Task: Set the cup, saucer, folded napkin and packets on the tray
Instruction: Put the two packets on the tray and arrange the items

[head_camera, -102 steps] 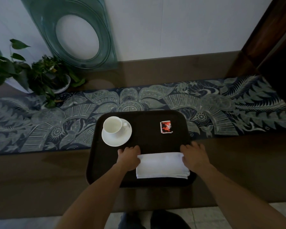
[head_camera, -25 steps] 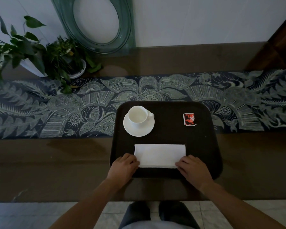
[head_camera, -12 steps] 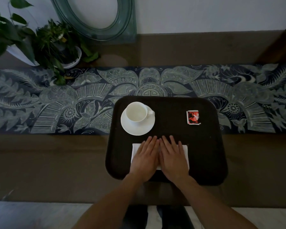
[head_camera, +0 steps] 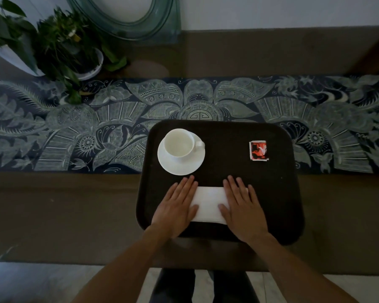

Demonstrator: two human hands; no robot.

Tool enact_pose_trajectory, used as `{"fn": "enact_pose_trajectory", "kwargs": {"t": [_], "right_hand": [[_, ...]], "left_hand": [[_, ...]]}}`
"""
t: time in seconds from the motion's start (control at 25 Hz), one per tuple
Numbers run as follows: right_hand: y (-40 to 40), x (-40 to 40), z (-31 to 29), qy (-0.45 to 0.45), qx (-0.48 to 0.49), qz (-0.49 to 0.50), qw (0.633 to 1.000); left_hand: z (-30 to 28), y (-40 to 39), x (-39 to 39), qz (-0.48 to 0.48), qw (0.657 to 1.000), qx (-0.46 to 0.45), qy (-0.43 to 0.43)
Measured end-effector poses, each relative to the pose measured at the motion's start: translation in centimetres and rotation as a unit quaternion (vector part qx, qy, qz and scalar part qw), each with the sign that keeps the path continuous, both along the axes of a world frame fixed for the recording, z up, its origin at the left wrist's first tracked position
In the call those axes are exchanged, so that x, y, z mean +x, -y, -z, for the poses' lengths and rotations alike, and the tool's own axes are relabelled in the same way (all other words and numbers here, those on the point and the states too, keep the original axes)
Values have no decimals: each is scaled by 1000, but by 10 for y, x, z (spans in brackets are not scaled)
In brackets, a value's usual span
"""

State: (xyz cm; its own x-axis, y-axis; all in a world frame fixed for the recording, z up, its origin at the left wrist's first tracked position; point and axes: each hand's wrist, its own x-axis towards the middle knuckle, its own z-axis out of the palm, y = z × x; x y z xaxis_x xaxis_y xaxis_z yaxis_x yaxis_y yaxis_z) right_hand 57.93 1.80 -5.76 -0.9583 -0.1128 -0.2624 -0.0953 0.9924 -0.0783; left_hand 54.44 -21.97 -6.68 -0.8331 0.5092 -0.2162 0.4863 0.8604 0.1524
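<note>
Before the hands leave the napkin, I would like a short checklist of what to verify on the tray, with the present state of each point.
1. Cup stands upright on the saucer: ok.
2. Saucer lies fully inside the tray, at its far left: ok.
3. Folded napkin lies flat at the tray's near side, within the rim: ok.
4. Left hand and right hand rest flat on the napkin's two ends, with no grip on it: ok.
5. Packets on the tray: one red packet shows at the far right; whether more lie under it, cannot tell.
6. Napkin edges under the hands are even: cannot tell, they are covered.
</note>
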Motion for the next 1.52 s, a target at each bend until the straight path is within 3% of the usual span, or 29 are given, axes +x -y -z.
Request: {"fn": "enact_pose_trajectory", "kwargs": {"t": [0.24,0.36,0.48,0.72,1.04,1.24,1.4,1.52], "right_hand": [[-24,9,-4,23,-7,30,999],[-12,4,-15,-15,-1,31,999],[17,-5,-17,-47,-35,-33,998],[26,-15,0,-29,-12,-24,999],[-23,6,-7,14,11,34,999],[-27,6,-20,48,-2,29,998],[-31,5,-31,54,-21,24,998],[-33,22,-41,-2,-39,-54,998]], "left_hand": [[-10,22,-2,-18,999,-21,17],[-22,7,8,-40,999,27,4],[-25,-33,15,-8,997,81,-8],[-6,-57,5,-36,999,16,-10],[-9,28,0,-52,998,-33,8],[-19,32,0,-59,998,-31,21],[-30,27,2,-84,995,19,47],[-42,41,14,-41,996,74,12]]}}
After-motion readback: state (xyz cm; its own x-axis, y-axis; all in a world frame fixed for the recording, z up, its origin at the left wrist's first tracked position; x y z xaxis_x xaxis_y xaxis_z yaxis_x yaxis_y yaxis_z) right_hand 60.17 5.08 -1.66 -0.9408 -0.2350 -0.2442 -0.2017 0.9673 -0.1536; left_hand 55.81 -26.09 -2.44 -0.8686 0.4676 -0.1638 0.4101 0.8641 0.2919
